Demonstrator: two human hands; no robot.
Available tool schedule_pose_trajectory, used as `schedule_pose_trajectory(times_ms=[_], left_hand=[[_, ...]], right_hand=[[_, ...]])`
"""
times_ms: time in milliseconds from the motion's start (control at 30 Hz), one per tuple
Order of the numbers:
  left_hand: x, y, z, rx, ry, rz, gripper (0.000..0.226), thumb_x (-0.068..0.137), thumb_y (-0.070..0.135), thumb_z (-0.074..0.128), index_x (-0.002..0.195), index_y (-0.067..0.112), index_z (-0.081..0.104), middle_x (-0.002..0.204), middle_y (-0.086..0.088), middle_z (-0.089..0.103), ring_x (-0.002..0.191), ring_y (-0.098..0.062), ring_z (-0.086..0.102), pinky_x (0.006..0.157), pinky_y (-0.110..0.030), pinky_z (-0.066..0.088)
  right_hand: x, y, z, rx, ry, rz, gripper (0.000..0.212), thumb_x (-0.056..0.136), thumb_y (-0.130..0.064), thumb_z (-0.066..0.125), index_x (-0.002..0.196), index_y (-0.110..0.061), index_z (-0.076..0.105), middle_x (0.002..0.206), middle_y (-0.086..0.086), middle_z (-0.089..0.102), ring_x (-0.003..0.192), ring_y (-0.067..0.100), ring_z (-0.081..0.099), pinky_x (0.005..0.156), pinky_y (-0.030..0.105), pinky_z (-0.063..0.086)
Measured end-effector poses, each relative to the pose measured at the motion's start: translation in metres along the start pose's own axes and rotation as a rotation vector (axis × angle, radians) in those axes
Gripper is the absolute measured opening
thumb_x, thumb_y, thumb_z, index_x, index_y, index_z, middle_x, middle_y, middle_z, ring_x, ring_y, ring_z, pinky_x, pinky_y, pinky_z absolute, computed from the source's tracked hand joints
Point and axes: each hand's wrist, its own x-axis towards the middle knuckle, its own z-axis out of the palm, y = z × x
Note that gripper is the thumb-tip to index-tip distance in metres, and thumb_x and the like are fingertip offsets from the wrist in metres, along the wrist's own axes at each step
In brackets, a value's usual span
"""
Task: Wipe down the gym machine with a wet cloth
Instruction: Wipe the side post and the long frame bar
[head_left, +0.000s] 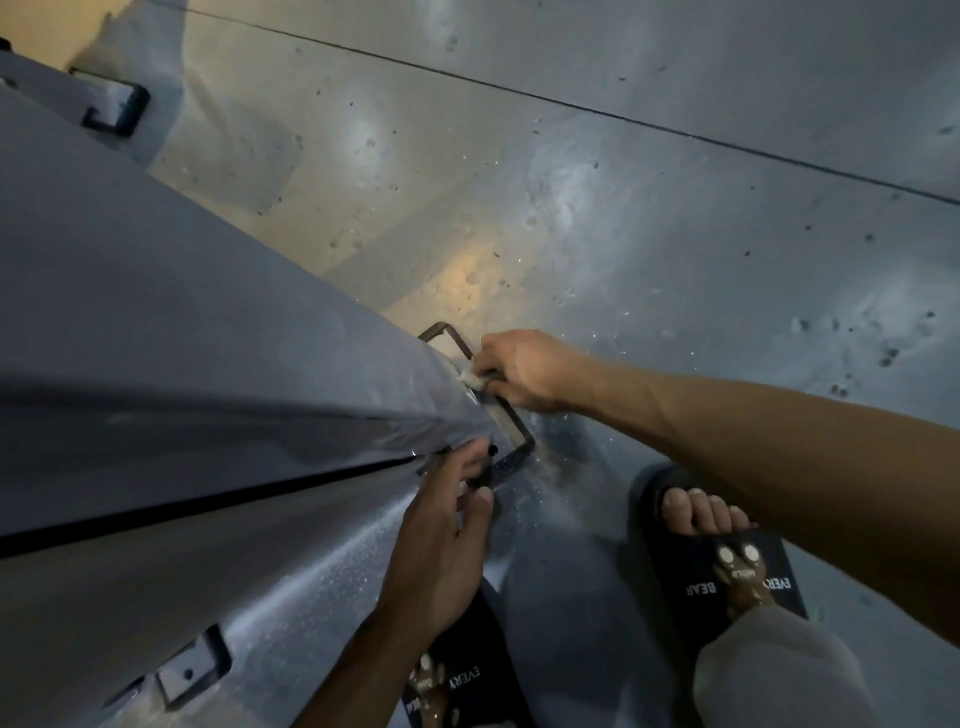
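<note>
The grey gym machine (171, 322) fills the left half of the view, seen from above down its tall side. At its foot a dark metal base bracket (519, 441) sits on the floor. My right hand (524, 369) grips a small whitish cloth (470, 378) and presses it against the bracket where it meets the machine. My left hand (447, 525) lies lower down against the machine's bottom corner, fingers bent over the edge by a small black hole; whether it holds anything is hidden.
Grey speckled floor (675, 234) with wet spots stretches right and beyond. My feet in black slides (727, 561) stand close to the bracket. Further base brackets show at the far left (117, 111) and the near left (192, 670).
</note>
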Motion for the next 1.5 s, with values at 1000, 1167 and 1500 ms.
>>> schedule_pose_trajectory(times_ms=[1000, 1167, 1500], left_hand=[[-0.018, -0.012, 0.01, -0.068, 0.086, -0.11, 0.041, 0.104, 0.006, 0.049, 0.127, 0.036, 0.062, 0.126, 0.027, 0.061, 0.096, -0.008, 0.063, 0.094, -0.027, 0.05], [-0.03, -0.018, 0.006, -0.062, 0.103, -0.094, 0.041, 0.104, 0.005, 0.048, 0.125, 0.038, 0.063, 0.124, 0.032, 0.059, 0.092, -0.005, 0.062, 0.092, -0.025, 0.05], [-0.052, -0.035, 0.007, -0.201, 0.179, -0.13, 0.043, 0.103, 0.001, 0.05, 0.115, 0.038, 0.068, 0.115, 0.035, 0.064, 0.113, 0.016, 0.056, 0.1, -0.046, 0.056]], right_hand=[[-0.056, -0.002, 0.04, 0.086, -0.016, -0.034, 0.022, 0.101, -0.032, 0.053, 0.109, -0.022, 0.071, 0.101, 0.0, 0.063, 0.092, 0.025, 0.062, 0.085, 0.036, 0.052], [-0.058, 0.0, 0.021, 0.232, 0.067, 0.048, 0.027, 0.092, -0.045, 0.06, 0.077, -0.023, 0.066, 0.07, -0.007, 0.063, 0.066, 0.018, 0.061, 0.054, 0.024, 0.04], [-0.066, -0.06, 0.095, 0.217, 0.115, 0.007, 0.014, 0.09, -0.017, 0.064, 0.1, -0.008, 0.068, 0.099, 0.016, 0.071, 0.088, 0.035, 0.067, 0.071, 0.03, 0.048]])
